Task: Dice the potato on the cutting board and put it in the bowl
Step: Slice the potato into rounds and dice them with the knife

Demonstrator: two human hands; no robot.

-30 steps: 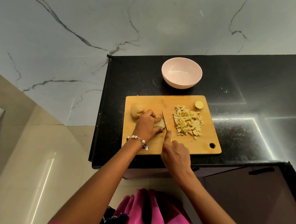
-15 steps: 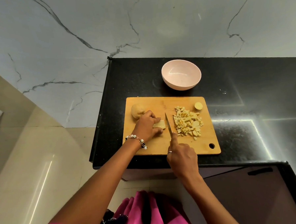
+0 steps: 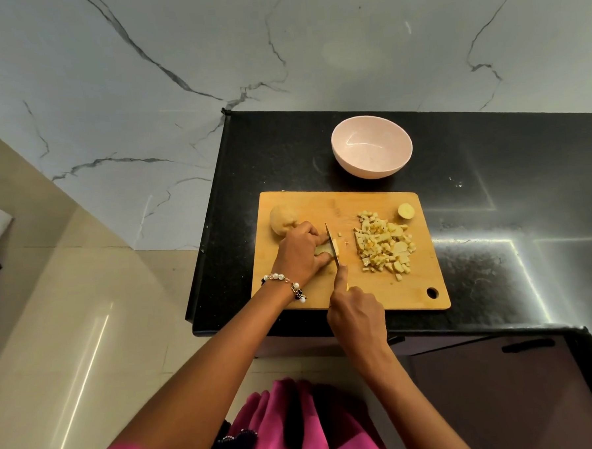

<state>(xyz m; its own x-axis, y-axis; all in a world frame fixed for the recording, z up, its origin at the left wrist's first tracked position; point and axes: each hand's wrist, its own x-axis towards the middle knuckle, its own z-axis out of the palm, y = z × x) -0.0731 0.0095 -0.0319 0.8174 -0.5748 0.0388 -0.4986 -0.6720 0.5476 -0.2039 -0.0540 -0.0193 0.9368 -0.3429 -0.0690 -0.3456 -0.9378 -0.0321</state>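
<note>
A wooden cutting board (image 3: 351,200) lies on the black counter. My left hand (image 3: 301,253) holds a pale potato piece (image 3: 325,249) down on the board with curled fingers. My right hand (image 3: 355,312) grips a knife (image 3: 331,244), forefinger along the blade's back, and the blade sits on the potato piece beside my left fingertips. A pile of potato dice (image 3: 385,245) lies on the board's right half. A larger potato chunk (image 3: 282,220) rests at the board's far left corner, a small round end piece (image 3: 406,211) at the far right. The pink bowl (image 3: 372,151) stands beyond the board, with nothing in it.
The black counter (image 3: 493,214) ends just left of the board and just in front of it. A marble wall rises behind. A dark cabinet front with a handle (image 3: 527,346) is below the counter on the right. Tiled floor lies to the left.
The knife has come back left from beside the dice pile onto the potato piece under my left hand. My left hand has stayed on the piece.
</note>
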